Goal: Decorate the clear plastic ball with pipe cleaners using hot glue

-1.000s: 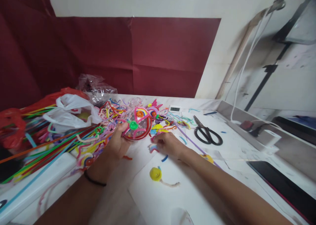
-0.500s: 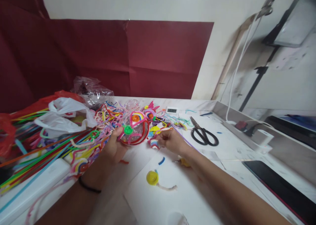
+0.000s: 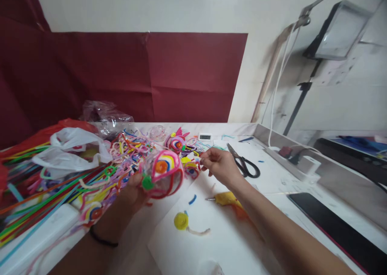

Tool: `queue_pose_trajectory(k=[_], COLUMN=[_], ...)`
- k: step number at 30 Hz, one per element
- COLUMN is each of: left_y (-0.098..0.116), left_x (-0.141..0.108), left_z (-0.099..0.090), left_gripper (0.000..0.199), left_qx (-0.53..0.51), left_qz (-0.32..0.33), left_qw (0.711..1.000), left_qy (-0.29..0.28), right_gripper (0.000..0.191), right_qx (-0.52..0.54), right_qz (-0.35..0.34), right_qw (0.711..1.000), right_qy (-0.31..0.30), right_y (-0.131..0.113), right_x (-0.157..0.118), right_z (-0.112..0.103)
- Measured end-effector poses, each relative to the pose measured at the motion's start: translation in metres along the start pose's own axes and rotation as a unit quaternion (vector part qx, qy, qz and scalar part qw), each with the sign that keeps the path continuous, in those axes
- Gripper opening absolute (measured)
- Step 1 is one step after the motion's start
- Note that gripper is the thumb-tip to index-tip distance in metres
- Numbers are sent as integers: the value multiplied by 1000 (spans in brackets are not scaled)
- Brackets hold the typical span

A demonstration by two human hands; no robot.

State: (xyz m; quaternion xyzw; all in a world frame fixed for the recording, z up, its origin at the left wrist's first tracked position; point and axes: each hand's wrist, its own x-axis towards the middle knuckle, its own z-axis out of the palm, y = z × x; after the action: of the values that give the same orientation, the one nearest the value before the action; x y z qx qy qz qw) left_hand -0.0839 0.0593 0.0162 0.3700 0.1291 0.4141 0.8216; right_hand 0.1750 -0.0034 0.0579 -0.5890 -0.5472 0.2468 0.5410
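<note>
My left hand (image 3: 131, 192) holds a clear round ball (image 3: 165, 174) decorated with pink and red pipe cleaner, an orange-centred rainbow eye and a green knob. To its right, my right hand (image 3: 219, 164) has its fingers drawn together; whether anything small is between them cannot be made out. Just left of those fingertips lies a small rainbow eye piece (image 3: 192, 171). Under my right forearm is a yellow hot glue gun (image 3: 225, 198), partly hidden. A yellow coil (image 3: 181, 221) with a pale stem rests on white paper (image 3: 193, 247).
Tangled pipe cleaners (image 3: 121, 154) and a white plastic bag (image 3: 71, 150) fill the left side. Black-handled scissors (image 3: 248, 166) lie beyond my right hand. Farther right are a phone (image 3: 335, 230) and a power strip (image 3: 293, 164). A finished pink fish (image 3: 177, 141) stands behind.
The decorated ball has come nearer and turned, showing its eye more. My right hand has moved right and up, away from the small rainbow piece. The view has shifted slightly.
</note>
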Motion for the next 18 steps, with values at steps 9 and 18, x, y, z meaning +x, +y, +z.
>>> queue_pose_trajectory(k=[9,18], left_y=[-39,-53], left_x=[-23,-28], left_z=[53,43], left_gripper=[82,122], left_qx=[176,226], left_qz=[-23,-68], left_qw=[957,937], left_qy=[-227,-257], right_gripper=[33,29], right_qx=[36,-59], right_qz=[20,3], right_qw=[999,998], right_qy=[12,-11], right_y=[-18,-6], right_x=[-43,-81], right_z=[-8,-11])
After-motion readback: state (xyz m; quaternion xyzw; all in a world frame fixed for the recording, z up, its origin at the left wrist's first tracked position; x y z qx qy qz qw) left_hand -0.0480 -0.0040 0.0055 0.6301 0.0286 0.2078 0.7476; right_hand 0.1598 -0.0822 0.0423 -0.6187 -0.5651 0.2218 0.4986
